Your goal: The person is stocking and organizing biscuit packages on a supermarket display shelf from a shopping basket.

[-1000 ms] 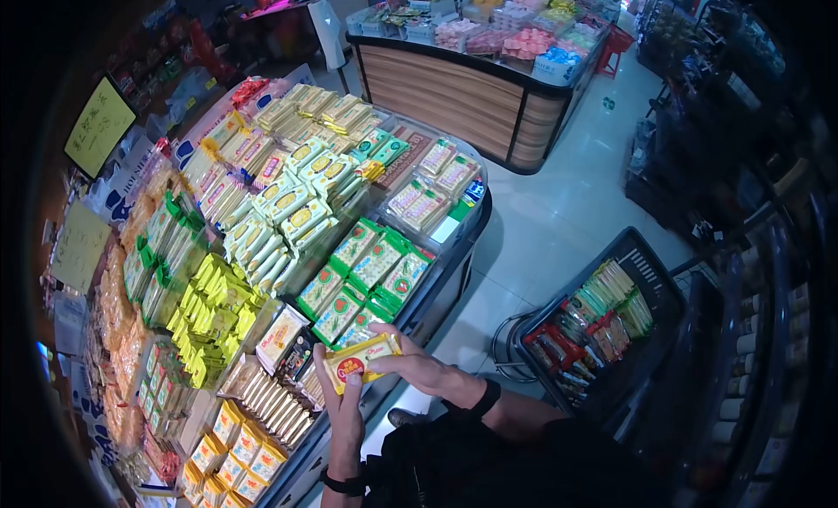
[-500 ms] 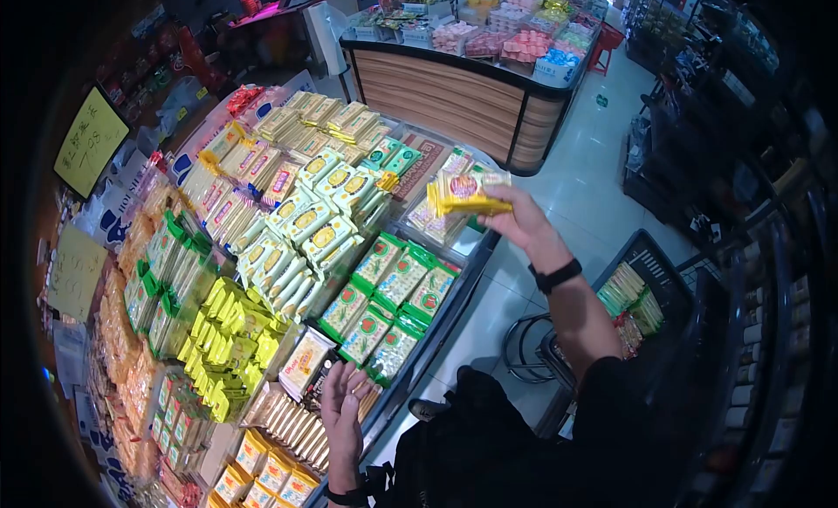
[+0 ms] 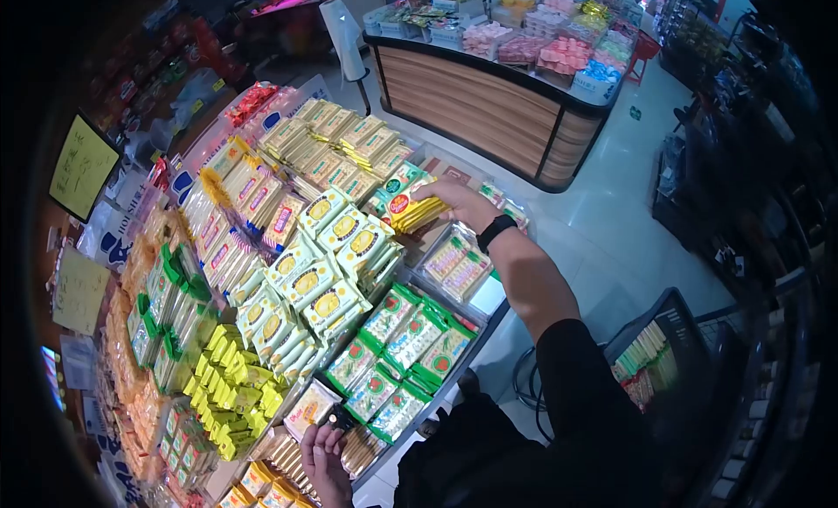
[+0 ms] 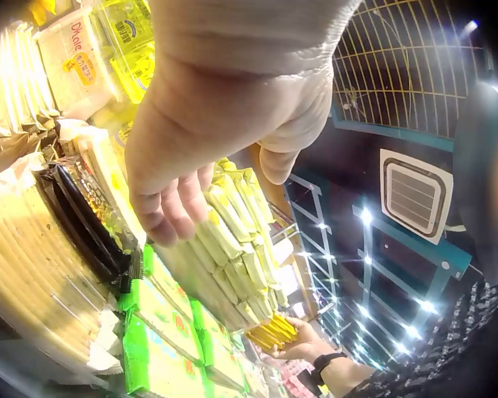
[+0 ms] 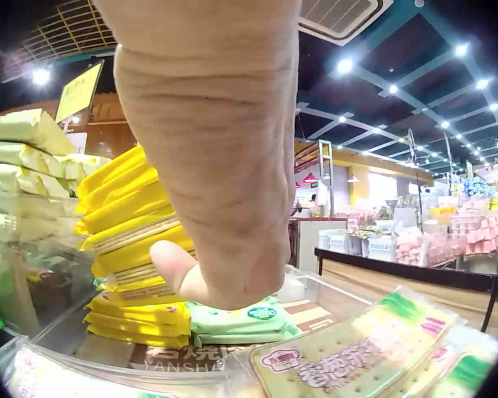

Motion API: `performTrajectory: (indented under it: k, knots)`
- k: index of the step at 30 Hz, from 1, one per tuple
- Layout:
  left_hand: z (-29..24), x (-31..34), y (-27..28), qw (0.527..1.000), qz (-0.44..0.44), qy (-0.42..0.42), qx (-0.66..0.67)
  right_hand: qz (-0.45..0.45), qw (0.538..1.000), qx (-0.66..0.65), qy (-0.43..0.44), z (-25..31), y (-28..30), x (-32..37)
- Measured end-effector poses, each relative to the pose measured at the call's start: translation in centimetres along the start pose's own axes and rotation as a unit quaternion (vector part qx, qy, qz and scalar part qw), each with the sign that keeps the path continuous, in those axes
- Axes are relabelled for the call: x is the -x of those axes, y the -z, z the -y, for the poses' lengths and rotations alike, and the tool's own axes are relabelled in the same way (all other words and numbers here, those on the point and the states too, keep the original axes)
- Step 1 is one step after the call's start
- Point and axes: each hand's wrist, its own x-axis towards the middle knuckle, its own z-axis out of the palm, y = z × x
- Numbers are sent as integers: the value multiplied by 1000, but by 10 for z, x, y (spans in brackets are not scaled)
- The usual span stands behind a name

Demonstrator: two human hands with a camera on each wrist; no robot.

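Observation:
My right hand (image 3: 458,201) grips a stack of yellow-wrapped biscuit packs (image 3: 412,213) over a bin at the far right of the display. In the right wrist view, the thumb lies against the tilted stack (image 5: 129,220). Below it, more yellow packs (image 5: 139,322) lie in the bin beside a green pack (image 5: 242,322). My left hand (image 3: 325,464), fingers loosely bent and holding nothing, hovers at the near edge beside a white biscuit pack (image 3: 310,409). In the left wrist view, that hand (image 4: 232,108) hangs above the goods.
Cream packs (image 3: 323,259) are heaped left of the right forearm, with green-edged packs (image 3: 406,342) nearer me. Clear boxes (image 3: 456,262) line the right edge. A dark shopping basket (image 3: 676,333) holding packs stands at right. Beyond the aisle is a wood-panelled counter (image 3: 471,102).
Both hands held the yellow packs at the near edge; the left let go. My right hand carried them out past the clear boxes, then in over the bin. The left hand stayed near the front.

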Motion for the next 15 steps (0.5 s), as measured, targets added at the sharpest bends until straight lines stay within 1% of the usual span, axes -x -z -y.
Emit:
performTrajectory:
  k: [2,5,8,9,12,15]
  knots:
    - [2,-3,-2,1000,-9,-3,0,28,999,20,-25,-2,-4,-9]
    - [4,-7,-6,1000,-24,-1,6,78,992,75,-62,-18,-2,-36]
    - [7,-9,-4,999,-31,1,9,125,981,103,-109,-41,-10,-53]
    - [7,-10,-4,999,-33,1,10,147,977,109,-110,-42,-11,-54]
    - [7,-13,-5,999,-32,-1,7,108,974,184,-82,-46,-11,-59]
    - [9,-16,-4,999,-50,11,11,64,965,251,-42,-53,-2,-68]
